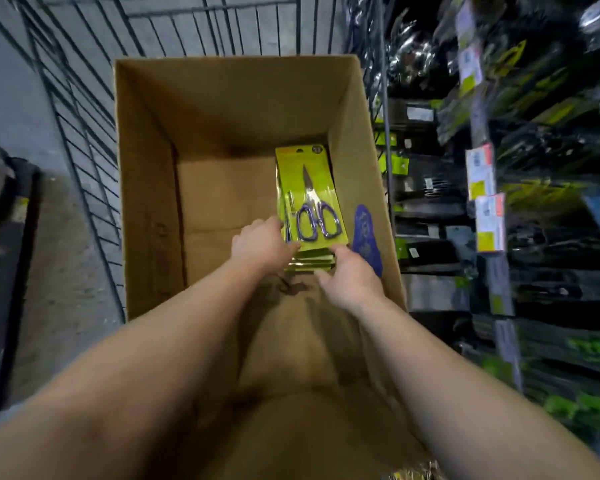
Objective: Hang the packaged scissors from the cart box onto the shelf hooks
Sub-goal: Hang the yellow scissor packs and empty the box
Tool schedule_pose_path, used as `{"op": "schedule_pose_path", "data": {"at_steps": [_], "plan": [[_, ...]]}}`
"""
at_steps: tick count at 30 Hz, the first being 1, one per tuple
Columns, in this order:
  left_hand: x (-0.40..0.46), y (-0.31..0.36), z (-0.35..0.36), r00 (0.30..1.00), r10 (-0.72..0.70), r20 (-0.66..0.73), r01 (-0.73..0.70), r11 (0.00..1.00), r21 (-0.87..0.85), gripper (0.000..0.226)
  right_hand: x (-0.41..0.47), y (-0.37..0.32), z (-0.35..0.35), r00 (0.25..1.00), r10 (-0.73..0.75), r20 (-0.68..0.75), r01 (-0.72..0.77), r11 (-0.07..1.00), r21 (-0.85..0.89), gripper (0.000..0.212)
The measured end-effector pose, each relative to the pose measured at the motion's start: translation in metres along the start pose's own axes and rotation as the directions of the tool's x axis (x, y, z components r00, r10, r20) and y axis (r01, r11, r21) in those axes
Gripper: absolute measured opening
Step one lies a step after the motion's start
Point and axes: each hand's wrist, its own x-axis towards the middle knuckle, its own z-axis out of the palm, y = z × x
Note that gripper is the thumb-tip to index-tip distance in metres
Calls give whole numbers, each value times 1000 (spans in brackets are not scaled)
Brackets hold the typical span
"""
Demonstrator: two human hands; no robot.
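Head view. Item: stack of flat yellow-green carded packs of purple-handled scissors (309, 199), lying in the right half of the open brown cardboard box (146, 188), centre of frame, against its right wall. The box sits inside a black wire cart (80, 98).

Orientation: long axis runs up and down the frame; blade tips and hang-hole end point to the top of frame, handles toward the person.

Handling, judged: light, thin, fairly stiff card with slick plastic front; packs likely to slide over each other. Best held by the near short edge or the long sides, keeping the hang-hole end free for a hook.

Left hand (262, 245): fingers curled onto the stack's near left corner, gripping it.

Right hand (349, 275): fingers at the near right corner, pinching the edges.

Shelf with hanging dark packages (520, 161): right of frame, blurred.
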Motion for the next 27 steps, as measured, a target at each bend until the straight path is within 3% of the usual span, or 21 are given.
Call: {"op": "schedule_pose_path", "data": {"at_steps": [5,10,12,14,20,23,27], "plan": [[45,12,18,995,-100,5,99,978,-181,77,20,5,8,999,2,47,-4,999,36,60],[71,20,28,978,-205,22,197,891,-408,85,27,7,9,998,-17,58,14,999,41,58],[71,17,27,978,-206,31,195,858,-476,77,29,9,10,998,-17,62,14,999,44,57],[67,11,27,977,-208,51,203,820,-535,54,31,9,9,998,-19,64,16,999,41,56],[38,-15,31,960,-229,161,271,620,-736,14,30,3,8,998,41,42,-42,998,38,54],[16,-30,39,946,-224,236,317,476,-820,25,31,0,9,997,63,43,-67,995,80,59],[-13,-44,51,936,-76,344,338,471,-815,20,32,-6,13,987,135,91,-160,913,374,57]]}}
